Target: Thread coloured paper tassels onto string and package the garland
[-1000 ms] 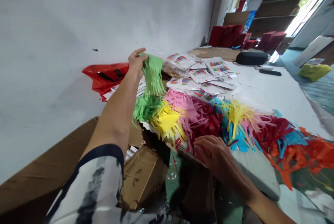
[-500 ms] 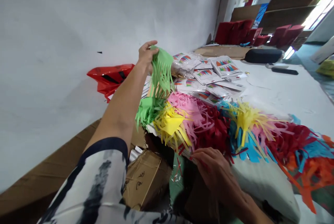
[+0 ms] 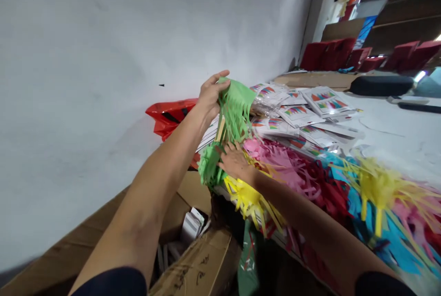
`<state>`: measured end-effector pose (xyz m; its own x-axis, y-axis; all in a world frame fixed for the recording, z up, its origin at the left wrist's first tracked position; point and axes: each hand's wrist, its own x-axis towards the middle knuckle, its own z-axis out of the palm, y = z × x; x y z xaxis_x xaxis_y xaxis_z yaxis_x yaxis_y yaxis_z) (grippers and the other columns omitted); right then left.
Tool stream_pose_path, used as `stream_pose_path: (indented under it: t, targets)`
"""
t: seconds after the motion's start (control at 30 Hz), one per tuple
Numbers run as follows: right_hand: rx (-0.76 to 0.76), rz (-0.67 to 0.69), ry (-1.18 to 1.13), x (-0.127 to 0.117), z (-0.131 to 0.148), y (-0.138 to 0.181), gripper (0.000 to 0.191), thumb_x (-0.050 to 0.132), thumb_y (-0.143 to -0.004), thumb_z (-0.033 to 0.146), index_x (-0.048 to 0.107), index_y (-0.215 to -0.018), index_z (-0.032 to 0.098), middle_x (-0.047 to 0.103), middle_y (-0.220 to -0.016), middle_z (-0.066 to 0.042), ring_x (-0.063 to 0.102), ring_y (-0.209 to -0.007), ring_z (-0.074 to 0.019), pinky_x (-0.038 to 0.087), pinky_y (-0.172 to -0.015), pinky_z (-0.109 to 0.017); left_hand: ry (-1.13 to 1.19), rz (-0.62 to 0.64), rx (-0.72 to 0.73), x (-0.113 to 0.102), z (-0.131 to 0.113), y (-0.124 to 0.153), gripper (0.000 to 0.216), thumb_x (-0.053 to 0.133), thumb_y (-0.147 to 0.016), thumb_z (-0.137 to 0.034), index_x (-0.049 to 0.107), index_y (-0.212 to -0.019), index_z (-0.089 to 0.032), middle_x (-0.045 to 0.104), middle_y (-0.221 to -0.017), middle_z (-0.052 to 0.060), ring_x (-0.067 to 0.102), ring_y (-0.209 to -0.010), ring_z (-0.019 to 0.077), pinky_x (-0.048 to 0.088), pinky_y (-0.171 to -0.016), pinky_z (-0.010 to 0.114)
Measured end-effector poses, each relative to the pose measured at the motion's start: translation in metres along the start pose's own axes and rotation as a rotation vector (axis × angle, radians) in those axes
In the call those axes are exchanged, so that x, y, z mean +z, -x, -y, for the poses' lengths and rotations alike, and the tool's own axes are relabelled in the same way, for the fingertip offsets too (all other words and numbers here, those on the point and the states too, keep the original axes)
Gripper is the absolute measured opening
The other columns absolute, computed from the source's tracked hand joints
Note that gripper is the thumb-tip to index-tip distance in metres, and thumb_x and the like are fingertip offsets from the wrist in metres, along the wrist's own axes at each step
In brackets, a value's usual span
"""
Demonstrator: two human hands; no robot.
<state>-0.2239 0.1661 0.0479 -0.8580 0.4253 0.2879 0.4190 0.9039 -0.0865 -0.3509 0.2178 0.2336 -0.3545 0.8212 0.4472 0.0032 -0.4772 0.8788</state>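
Green fringe [image 3: 238, 103] in left hand [image 3: 211, 93]

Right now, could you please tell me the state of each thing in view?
Left hand: closed on green fringe
Right hand: open, fingers spread at green pile
Green fringe: held up, strips hanging
Green pile: bunched
Yellow fringe: strips splayed
Pink fringe: tangled
Printed packets: heaped loosely
Red bag: crumpled
Cardboard box: open
Black case: looks closed

I record light green for the fringed paper [image 3: 237, 96] in my left hand [image 3: 210, 94], deeper green for the bunch [image 3: 208, 167] by my right hand [image 3: 236, 162]. Yellow fringe [image 3: 245, 195], pink fringe [image 3: 285, 165], dark red fringe [image 3: 332, 190], blue fringe [image 3: 356, 206]. Packets [image 3: 325, 100]: white, multicoloured spike print. Plastic [image 3: 184, 106]: red, black-striped.
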Motion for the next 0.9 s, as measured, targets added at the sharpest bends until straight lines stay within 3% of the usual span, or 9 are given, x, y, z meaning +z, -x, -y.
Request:
stream_pose_path:
  t: [0.1, 0.3, 0.4, 0.5, 0.63, 0.7, 0.77, 0.9]
  targets:
    - [0.077, 0.080, 0.018, 0.022, -0.020, -0.008, 0.072, 0.048, -0.106, 0.057, 0.040, -0.164, 0.013, 0.044, -0.165, -0.025, 0.043, -0.152, -0.0393, 0.028, -0.125, -0.062, 0.044, 0.020, 0.017, -0.005, -0.005, -0.003, 0.048, 0.087, -0.082, -0.041, 0.070, -0.123, -0.022, 0.070, -0.089, 0.005, 0.074, -0.093, 0.0271, 0.060, -0.088, 0.046]
    - [0.125, 0.211, 0.023, 0.034, -0.038, -0.013, 0.068, 0.040, -0.108, 0.060, 0.044, -0.162, 0.019, 0.053, -0.160, -0.020, 0.061, -0.136, -0.0344, 0.048, -0.109, -0.051, 0.103, -0.003, 0.032, -0.018, -0.001, -0.007, 0.047, 0.088, -0.083, -0.038, 0.069, -0.123, -0.023, 0.072, -0.092, 0.004, 0.075, -0.100, 0.0290, 0.061, -0.089, 0.045]
    - [0.099, 0.162, 0.046, 0.020, -0.027, -0.014, 0.059, 0.045, -0.108, 0.049, 0.055, -0.152, 0.012, 0.061, -0.149, -0.025, 0.063, -0.131, -0.0366, 0.046, -0.109, -0.054, 0.100, -0.010, 0.026, -0.021, 0.001, -0.003, 0.045, 0.087, -0.084, -0.036, 0.069, -0.124, -0.022, 0.072, -0.095, 0.005, 0.075, -0.100, 0.0280, 0.062, -0.090, 0.045]
    - [0.005, 0.074, 0.060, -0.001, -0.014, -0.018, 0.044, 0.041, -0.108, 0.030, 0.063, -0.142, 0.013, 0.062, -0.149, -0.022, 0.055, -0.140, -0.0343, 0.039, -0.117, -0.053, 0.086, -0.005, -0.006, -0.021, 0.001, 0.002, 0.045, 0.087, -0.084, -0.036, 0.070, -0.122, -0.021, 0.073, -0.095, 0.005, 0.075, -0.094, 0.0251, 0.062, -0.089, 0.043]
    - [-0.019, -0.002, 0.083, -0.016, -0.022, -0.029, 0.057, 0.037, -0.104, 0.009, 0.047, -0.159, 0.018, 0.040, -0.170, -0.018, 0.038, -0.156, -0.0334, 0.029, -0.125, -0.058, 0.093, -0.025, 0.012, -0.033, -0.005, 0.005, 0.049, 0.086, -0.083, -0.040, 0.069, -0.126, -0.024, 0.074, -0.091, 0.003, 0.075, -0.091, 0.0232, 0.063, -0.084, 0.038]
    - [0.029, 0.017, 0.091, -0.011, -0.037, -0.030, 0.059, 0.043, -0.100, 0.004, 0.047, -0.159, 0.011, 0.041, -0.168, -0.023, 0.038, -0.156, -0.0363, 0.027, -0.126, -0.060, 0.123, -0.064, 0.037, -0.046, -0.012, 0.003, 0.049, 0.086, -0.082, -0.039, 0.068, -0.126, -0.026, 0.075, -0.090, 0.003, 0.075, -0.091, 0.0230, 0.064, -0.082, 0.035]
    - [0.060, 0.057, 0.082, 0.000, -0.052, -0.027, 0.051, 0.054, -0.100, 0.008, 0.055, -0.151, 0.010, 0.053, -0.158, -0.023, 0.045, -0.151, -0.0364, 0.033, -0.125, -0.059, 0.139, -0.109, 0.074, -0.062, -0.020, -0.001, 0.047, 0.085, -0.083, -0.037, 0.069, -0.125, -0.028, 0.075, -0.093, 0.003, 0.076, -0.095, 0.0236, 0.064, -0.083, 0.034]
    - [0.043, 0.102, 0.011, 0.012, -0.071, -0.018, 0.036, 0.070, -0.101, 0.036, 0.067, -0.131, 0.016, 0.067, -0.138, -0.012, 0.064, -0.128, -0.0286, 0.053, -0.110, -0.054, 0.104, -0.135, 0.161, -0.079, -0.032, -0.008, 0.040, 0.083, -0.085, -0.036, 0.069, -0.122, -0.029, 0.075, -0.095, 0.002, 0.076, -0.105, 0.0243, 0.064, -0.090, 0.035]
